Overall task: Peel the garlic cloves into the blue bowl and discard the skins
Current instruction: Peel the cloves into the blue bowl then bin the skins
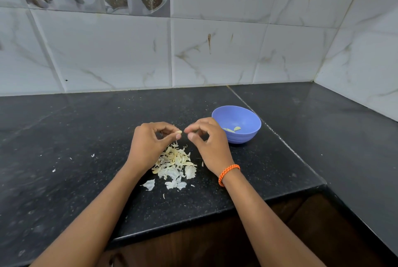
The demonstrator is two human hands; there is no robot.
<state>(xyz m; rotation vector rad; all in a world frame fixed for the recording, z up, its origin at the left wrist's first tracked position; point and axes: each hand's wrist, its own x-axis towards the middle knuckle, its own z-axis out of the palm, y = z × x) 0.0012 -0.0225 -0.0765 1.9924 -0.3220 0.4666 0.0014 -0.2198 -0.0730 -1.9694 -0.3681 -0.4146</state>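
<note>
Black desk point(64, 137) carries your skin pile point(175, 164); your left hand point(150, 144) pinches 1 garlic clove point(178, 132), right hand point(207, 139) fingers curled, pinching at its tip, beside the blue bowl point(247, 135).

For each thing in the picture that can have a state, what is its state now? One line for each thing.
garlic clove: pinched in the fingertips of the left hand, above the counter.
left hand: fingers curled, holds the clove.
right hand: fingers curled close to the clove; a grip cannot be told.
blue bowl: upright on the counter, holds a few peeled cloves.
garlic skins: loose pile on the counter, not discarded.
</note>
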